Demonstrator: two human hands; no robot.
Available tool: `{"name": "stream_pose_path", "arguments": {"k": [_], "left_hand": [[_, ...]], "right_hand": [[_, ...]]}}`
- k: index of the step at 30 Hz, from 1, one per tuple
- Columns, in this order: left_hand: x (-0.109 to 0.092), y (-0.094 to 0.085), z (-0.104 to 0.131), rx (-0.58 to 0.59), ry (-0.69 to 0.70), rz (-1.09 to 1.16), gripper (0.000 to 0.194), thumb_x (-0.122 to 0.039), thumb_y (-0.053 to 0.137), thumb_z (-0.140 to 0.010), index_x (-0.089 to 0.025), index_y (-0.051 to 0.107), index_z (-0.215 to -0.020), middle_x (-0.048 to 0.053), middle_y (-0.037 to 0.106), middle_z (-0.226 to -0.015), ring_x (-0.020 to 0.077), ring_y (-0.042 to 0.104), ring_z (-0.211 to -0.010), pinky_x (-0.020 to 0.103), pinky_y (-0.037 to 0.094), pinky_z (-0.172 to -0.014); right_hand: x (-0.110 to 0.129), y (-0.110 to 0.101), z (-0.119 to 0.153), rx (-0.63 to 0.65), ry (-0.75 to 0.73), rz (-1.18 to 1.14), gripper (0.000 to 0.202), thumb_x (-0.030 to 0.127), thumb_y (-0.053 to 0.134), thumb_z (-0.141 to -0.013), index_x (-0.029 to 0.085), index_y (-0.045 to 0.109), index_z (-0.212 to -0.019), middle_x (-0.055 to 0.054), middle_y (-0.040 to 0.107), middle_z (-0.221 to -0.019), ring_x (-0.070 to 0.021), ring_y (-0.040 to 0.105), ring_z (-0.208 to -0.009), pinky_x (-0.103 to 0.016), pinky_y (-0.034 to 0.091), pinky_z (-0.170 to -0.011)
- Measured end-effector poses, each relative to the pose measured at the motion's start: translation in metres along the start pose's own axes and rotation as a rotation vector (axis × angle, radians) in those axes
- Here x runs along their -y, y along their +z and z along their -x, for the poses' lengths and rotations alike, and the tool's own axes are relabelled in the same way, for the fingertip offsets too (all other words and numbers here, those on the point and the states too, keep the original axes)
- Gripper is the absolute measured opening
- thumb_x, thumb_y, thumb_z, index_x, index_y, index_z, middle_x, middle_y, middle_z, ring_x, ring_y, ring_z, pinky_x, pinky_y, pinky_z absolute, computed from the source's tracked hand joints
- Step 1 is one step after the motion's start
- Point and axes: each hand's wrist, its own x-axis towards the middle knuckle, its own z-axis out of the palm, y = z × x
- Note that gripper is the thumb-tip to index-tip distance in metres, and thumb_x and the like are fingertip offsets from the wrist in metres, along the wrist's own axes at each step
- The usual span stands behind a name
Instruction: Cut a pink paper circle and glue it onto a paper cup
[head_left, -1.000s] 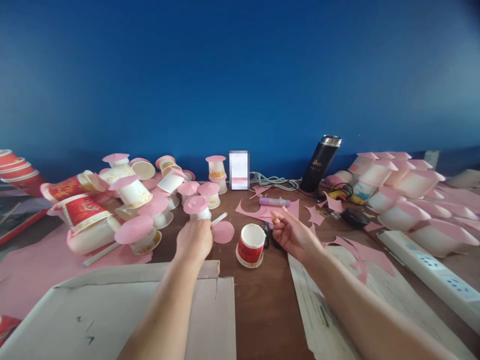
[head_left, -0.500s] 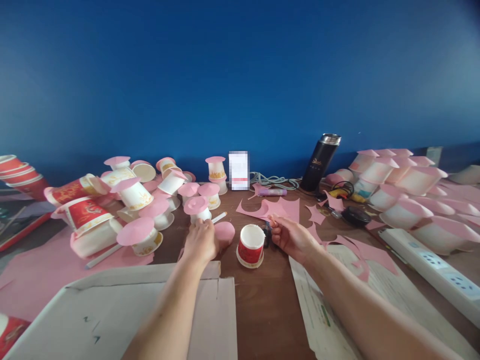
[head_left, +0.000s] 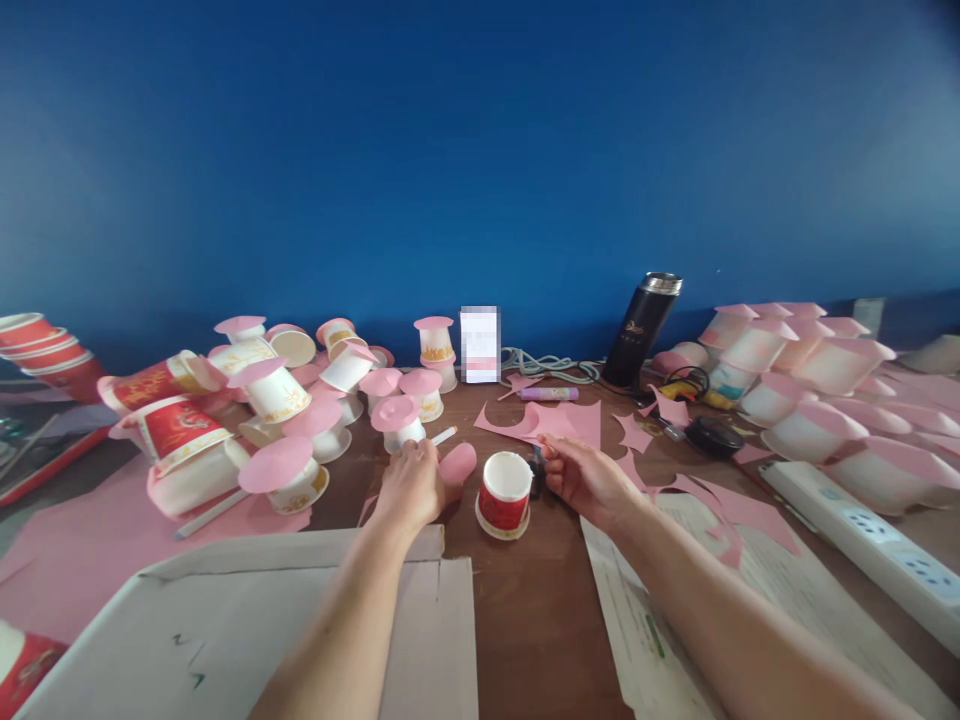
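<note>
My left hand (head_left: 411, 482) is closed on the edge of a pink paper disc (head_left: 457, 462), which is tilted up beside the fingers. Behind that hand stands a white cup topped with a pink disc (head_left: 396, 412), and a white stick-like pen (head_left: 444, 435) lies close by. Between my hands a red and white paper cup (head_left: 504, 497) sits upside down on the table. My right hand (head_left: 589, 478) is pinched to the right of the cup; what its fingers hold is unclear. A small dark object (head_left: 536, 472) shows below its fingertips.
Several pink-topped cups crowd the left (head_left: 279, 465) and right (head_left: 814, 425). Pink paper scraps (head_left: 547, 420), a purple glue stick (head_left: 549, 394), a black flask (head_left: 643, 330) and a phone (head_left: 480, 345) lie behind. Cardboard (head_left: 300, 630) and a power strip (head_left: 870, 530) flank the front.
The pink disc by my left hand has tilted upward. My right hand stays nearly in place. The whole view has shifted slightly; the upside-down cup has not visibly moved on the table.
</note>
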Motion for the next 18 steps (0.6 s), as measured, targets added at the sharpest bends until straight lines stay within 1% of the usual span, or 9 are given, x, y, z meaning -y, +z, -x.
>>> {"name": "stream_pose_path", "arguments": {"k": [3,6,8,10,12,14,16,18], "left_hand": [[-0.004,-0.005,0.002,0.031,-0.001,-0.027,0.030,-0.033,0.059,-0.074,-0.016,0.053,-0.097,0.017,0.061,-0.105,0.0343,0.059,-0.100,0.040,0.043,-0.081],[-0.006,-0.008,0.002,0.056,-0.017,-0.006,0.033,-0.032,0.059,-0.073,-0.017,0.051,-0.101,0.016,0.065,-0.102,0.0331,0.061,-0.098,0.037,0.043,-0.079],[-0.004,-0.008,0.001,0.070,-0.028,0.019,0.036,-0.031,0.059,-0.073,-0.018,0.050,-0.105,0.015,0.066,-0.101,0.0332,0.062,-0.097,0.037,0.044,-0.078],[0.000,-0.004,-0.002,0.073,-0.032,0.057,0.040,-0.032,0.059,-0.073,-0.020,0.049,-0.110,0.015,0.067,-0.104,0.0331,0.063,-0.096,0.037,0.044,-0.077],[0.005,0.000,-0.005,0.061,-0.023,0.116,0.045,-0.032,0.060,-0.072,-0.021,0.049,-0.114,0.015,0.067,-0.109,0.0321,0.063,-0.096,0.037,0.044,-0.078],[0.008,0.002,-0.008,0.045,-0.011,0.186,0.045,-0.031,0.062,-0.070,-0.020,0.051,-0.113,0.014,0.067,-0.110,0.0306,0.063,-0.097,0.036,0.044,-0.077],[0.008,0.002,-0.011,0.058,-0.019,0.291,0.045,-0.028,0.065,-0.068,-0.018,0.053,-0.110,0.012,0.069,-0.104,0.0279,0.064,-0.093,0.034,0.045,-0.074],[0.007,-0.001,-0.013,0.088,-0.053,0.437,0.048,-0.026,0.066,-0.068,-0.018,0.053,-0.113,0.007,0.071,-0.095,0.0236,0.065,-0.084,0.031,0.046,-0.070]], "right_hand": [[0.000,0.001,0.000,0.000,-0.001,-0.001,0.012,0.021,0.074,-0.075,0.014,0.066,-0.080,0.002,0.056,-0.069,-0.0041,0.044,-0.054,-0.015,0.040,-0.046],[0.001,0.002,0.000,-0.017,-0.006,0.006,0.012,0.021,0.074,-0.075,0.014,0.066,-0.081,0.001,0.057,-0.070,-0.0042,0.045,-0.054,-0.015,0.040,-0.046],[0.001,0.002,0.001,-0.019,-0.002,0.015,0.012,0.022,0.073,-0.076,0.014,0.065,-0.078,0.001,0.056,-0.068,-0.0041,0.045,-0.053,-0.015,0.040,-0.046],[0.001,0.002,0.001,-0.013,0.008,0.027,0.013,0.023,0.072,-0.077,0.013,0.064,-0.075,0.001,0.054,-0.066,-0.0041,0.045,-0.053,-0.014,0.040,-0.045],[0.001,0.001,0.001,-0.011,0.016,0.037,0.014,0.025,0.072,-0.077,0.013,0.064,-0.074,0.001,0.054,-0.065,-0.0044,0.045,-0.052,-0.014,0.040,-0.045],[0.002,0.001,0.001,-0.014,0.021,0.036,0.014,0.025,0.073,-0.077,0.013,0.064,-0.074,0.001,0.054,-0.065,-0.0046,0.045,-0.052,-0.014,0.040,-0.045],[0.002,0.002,0.002,-0.016,0.021,0.027,0.013,0.024,0.073,-0.076,0.014,0.065,-0.075,0.001,0.055,-0.065,-0.0046,0.045,-0.052,-0.015,0.040,-0.045],[0.003,0.004,0.003,-0.018,0.008,0.025,0.013,0.023,0.074,-0.076,0.014,0.065,-0.076,0.001,0.056,-0.066,-0.0049,0.045,-0.052,-0.015,0.040,-0.046]]}}
